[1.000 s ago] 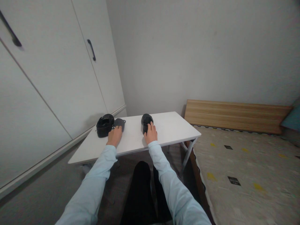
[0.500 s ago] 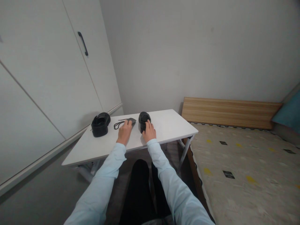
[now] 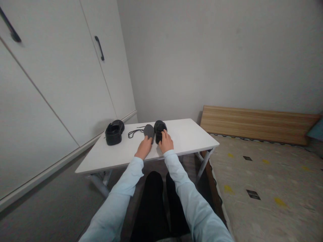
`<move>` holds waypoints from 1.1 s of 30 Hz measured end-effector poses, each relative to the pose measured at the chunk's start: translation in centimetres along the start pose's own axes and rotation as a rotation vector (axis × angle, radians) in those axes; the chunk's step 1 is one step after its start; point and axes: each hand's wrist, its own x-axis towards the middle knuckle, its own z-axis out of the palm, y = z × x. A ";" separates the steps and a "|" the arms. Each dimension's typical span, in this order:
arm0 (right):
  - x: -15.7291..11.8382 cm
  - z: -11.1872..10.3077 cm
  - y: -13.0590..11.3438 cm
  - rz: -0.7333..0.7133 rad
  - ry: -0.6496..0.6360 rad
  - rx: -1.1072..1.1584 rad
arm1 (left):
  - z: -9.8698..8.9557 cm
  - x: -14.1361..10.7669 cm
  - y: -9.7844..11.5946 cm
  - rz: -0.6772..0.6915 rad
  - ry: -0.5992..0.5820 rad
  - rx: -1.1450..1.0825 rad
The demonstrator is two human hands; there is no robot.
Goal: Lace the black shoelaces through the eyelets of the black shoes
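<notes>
On the white table, my left hand (image 3: 144, 147) grips the near end of a flat dark grey insole (image 3: 148, 130), which lies beside a black shoe (image 3: 159, 126). My right hand (image 3: 166, 142) is on that shoe, fingers closed around its near part and partly covering it. Farther left stands another black shoe (image 3: 114, 133) with its opening showing. A black lace (image 3: 134, 132) lies looped on the tabletop, between that shoe and the insole.
The white table (image 3: 191, 134) has its front edge above my knees. A bare mattress (image 3: 252, 168) with a wooden headboard (image 3: 252, 122) is on the right. White cupboard doors (image 3: 63, 67) rise on the left.
My left hand has moved right with the insole, now beside the shoe under my right hand, its flat face showing more. The view has shifted slightly left.
</notes>
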 end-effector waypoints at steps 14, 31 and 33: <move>2.5 -0.8 1.4 -0.147 -0.016 -0.119 | -0.9 1.7 -6.1 -0.178 0.155 -0.060; 3.9 0.7 2.7 -0.224 0.007 -0.157 | 0.2 3.3 -7.4 -0.219 -0.141 0.049; 3.8 1.0 2.8 -0.237 0.035 -0.141 | -0.6 3.0 -6.5 -0.220 -0.140 0.052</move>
